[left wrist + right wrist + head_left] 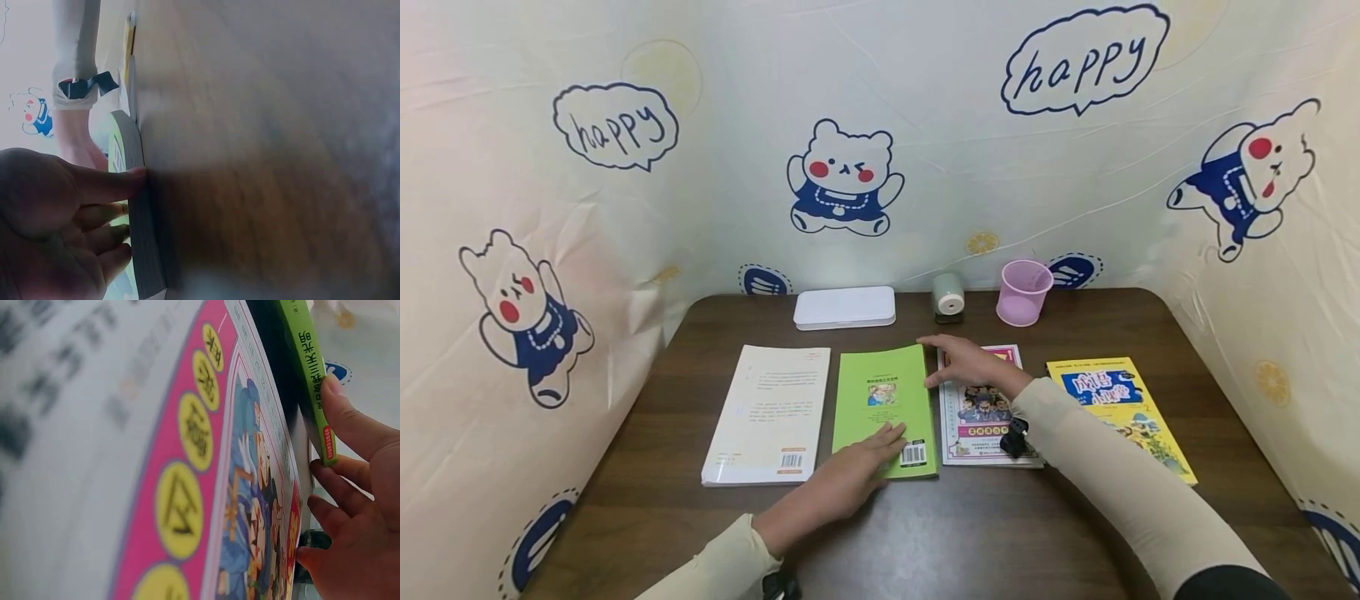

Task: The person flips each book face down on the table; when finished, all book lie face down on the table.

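Observation:
A green book (863, 408) with a small picture and a barcode lies on the brown table. My left hand (850, 475) rests on its near part. In the left wrist view, the thumb touches the page edge of the green book (145, 237) while the other fingers lie on the cover. At the far right corner is my right hand (966, 364). In the right wrist view, its thumb touches the spine of the green book (306, 356) and the index finger is at the end of the spine. Under the right forearm lies a pink-bordered book (962, 450).
Left of the green book lies a white book (767, 417). A yellow book (1138, 408) is at the right, partly covered by the right sleeve. Along the table's back edge stand a white flat case (845, 308), a small green cylindrical object (948, 294) and a pink cup (1024, 293).

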Available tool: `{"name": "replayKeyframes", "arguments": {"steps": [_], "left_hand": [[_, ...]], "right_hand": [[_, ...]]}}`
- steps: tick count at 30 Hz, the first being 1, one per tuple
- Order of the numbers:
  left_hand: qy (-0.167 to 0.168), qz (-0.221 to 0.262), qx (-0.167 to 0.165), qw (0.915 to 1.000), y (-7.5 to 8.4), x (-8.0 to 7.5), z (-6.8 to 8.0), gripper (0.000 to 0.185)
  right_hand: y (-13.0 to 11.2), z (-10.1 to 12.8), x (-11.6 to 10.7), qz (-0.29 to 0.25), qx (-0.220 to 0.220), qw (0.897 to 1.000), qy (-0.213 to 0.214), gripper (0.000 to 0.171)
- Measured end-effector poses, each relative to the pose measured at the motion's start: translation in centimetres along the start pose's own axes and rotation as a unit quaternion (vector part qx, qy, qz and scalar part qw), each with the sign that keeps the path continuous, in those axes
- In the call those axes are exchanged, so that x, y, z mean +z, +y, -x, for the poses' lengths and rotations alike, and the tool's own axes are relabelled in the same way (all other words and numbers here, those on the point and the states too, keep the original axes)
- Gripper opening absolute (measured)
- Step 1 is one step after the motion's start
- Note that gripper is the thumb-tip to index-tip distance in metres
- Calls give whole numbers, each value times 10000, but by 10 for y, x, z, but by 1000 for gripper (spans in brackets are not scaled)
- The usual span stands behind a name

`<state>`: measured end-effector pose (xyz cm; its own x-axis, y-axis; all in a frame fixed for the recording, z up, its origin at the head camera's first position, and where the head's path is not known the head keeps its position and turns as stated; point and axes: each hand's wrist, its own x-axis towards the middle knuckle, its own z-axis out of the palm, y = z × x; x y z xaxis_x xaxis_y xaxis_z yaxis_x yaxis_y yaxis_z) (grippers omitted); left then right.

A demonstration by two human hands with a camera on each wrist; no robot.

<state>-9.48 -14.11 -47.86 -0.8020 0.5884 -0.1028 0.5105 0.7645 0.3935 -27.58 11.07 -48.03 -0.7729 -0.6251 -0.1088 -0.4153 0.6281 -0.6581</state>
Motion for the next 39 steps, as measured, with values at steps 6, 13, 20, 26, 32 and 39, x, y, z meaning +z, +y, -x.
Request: {"name": "replayKeyframes", "arguments": {"steps": [6,13,20,26,32,39], "left_hand": [[8,-151,40,9999,-6,-1,2,65],[-5,-232,75,9997,-13,-2,4,64],[1,-212,62,9998,-16,-3,5,64],[-24,-199,31,9998,-15,-5,5,62],[-10,-181,62,9998,-14,-6,5,61],[30,-170,145,9997,-13,-6,5,61]], "right_hand": [[-1,-4,2,271,3,9996,-28,85],[-5,-7,5,400,127,9991,-75,86],[-3,-11,9,516,219,9983,-147,86],[-2,-11,10,583,248,9979,-150,87],[-4,-7,9,624,279,9976,-55,86],[2,0,3,526,317,9981,45,80]]}}
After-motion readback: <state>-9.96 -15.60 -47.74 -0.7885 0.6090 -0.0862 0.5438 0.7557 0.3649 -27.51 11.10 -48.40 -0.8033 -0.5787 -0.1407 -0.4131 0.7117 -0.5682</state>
